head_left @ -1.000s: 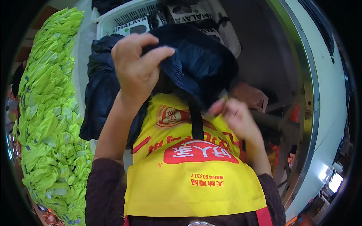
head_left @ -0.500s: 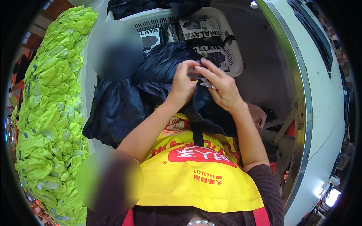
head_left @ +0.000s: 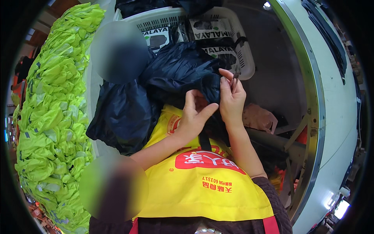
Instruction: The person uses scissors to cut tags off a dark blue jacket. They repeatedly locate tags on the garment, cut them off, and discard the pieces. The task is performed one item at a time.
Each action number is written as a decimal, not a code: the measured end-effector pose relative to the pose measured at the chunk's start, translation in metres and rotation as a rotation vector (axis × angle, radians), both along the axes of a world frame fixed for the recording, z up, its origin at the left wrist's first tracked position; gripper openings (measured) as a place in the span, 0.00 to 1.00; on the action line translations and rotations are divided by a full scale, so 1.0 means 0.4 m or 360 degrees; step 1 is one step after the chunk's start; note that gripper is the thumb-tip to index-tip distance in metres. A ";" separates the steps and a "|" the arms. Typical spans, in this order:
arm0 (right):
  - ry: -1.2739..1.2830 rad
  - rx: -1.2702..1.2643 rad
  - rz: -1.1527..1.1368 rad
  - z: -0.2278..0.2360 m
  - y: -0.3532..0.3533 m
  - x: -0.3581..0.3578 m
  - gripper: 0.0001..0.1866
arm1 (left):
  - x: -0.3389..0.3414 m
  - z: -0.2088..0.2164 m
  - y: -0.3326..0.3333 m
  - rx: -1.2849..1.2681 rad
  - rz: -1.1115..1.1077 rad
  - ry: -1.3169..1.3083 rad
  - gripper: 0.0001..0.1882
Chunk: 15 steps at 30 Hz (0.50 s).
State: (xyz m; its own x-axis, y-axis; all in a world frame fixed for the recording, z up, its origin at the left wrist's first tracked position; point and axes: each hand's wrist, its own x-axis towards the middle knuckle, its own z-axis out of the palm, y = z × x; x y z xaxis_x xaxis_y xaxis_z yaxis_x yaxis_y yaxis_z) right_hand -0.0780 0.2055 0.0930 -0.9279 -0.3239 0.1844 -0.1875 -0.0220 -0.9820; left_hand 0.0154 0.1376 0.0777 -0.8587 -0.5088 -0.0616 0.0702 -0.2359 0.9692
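A dark navy cloth (head_left: 175,66), thin and faintly glossy, is lying in loose, crinkled folds, its upper part spreading against the near side of a white basket (head_left: 246,60). Its right end is bunching into a thicker, creased edge, where the left hand (head_left: 202,104) is curving its fingers close below and the right hand (head_left: 230,87) is resting against the far side. A broad navy bulge is sagging at the left, the folds hiding whether it is belonging to the same piece. A small dark tool (head_left: 236,73) is poking up from the right hand's fingers, its exact kind being too small to tell
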 end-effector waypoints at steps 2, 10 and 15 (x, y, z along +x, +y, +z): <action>-0.0148 -0.0101 0.0050 -0.002 0.008 0.007 0.10 | 0.008 -0.014 -0.008 0.0138 0.0118 0.0027 0.17; 0.0995 0.0690 0.0123 -0.041 0.097 -0.133 0.13 | 0.071 0.059 -0.185 0.0960 -0.0769 -0.0413 0.13; 0.1041 0.0425 0.0301 0.011 0.077 -0.109 0.14 | 0.055 0.072 -0.168 0.0867 -0.1012 -0.0512 0.10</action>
